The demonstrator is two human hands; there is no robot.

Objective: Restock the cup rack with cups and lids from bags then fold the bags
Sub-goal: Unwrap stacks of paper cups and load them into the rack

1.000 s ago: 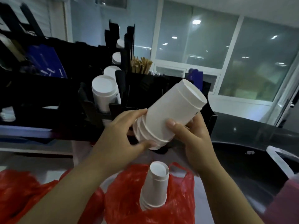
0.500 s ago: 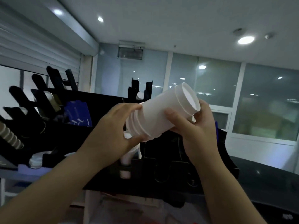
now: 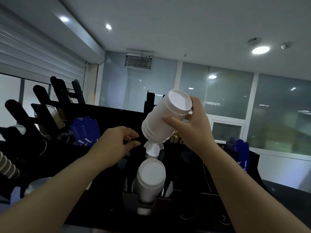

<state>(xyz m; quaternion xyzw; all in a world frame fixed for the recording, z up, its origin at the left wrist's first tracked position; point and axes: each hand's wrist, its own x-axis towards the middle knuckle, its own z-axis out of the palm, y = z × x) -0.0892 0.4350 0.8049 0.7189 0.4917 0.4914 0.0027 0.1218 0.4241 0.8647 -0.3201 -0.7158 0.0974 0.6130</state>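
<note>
Two rack (image 3: pixel 185 207) slots hold cups; right hand (image 3: pixel 193 125) grips a cup stack (image 3: pixel 161 121) not yet slotted, left hand (image 3: pixel 116 145) loose-fingered, empty. Bags unseen.

Right hand (image 3: pixel 193 126) grips tilted white cup stack (image 3: pixel 165 117) above black cup rack (image 3: pixel 185 165). Left hand (image 3: pixel 116 143) loose, fingers spread, beside rack's racked cups (image 3: pixel 150 177).

White nested cup stack (image 3: pixel 165 117) tilted (bases up) above black cup rack (image 3: pixel 190 165), two racked stacks (image 3: pixel 150 179) below
</note>
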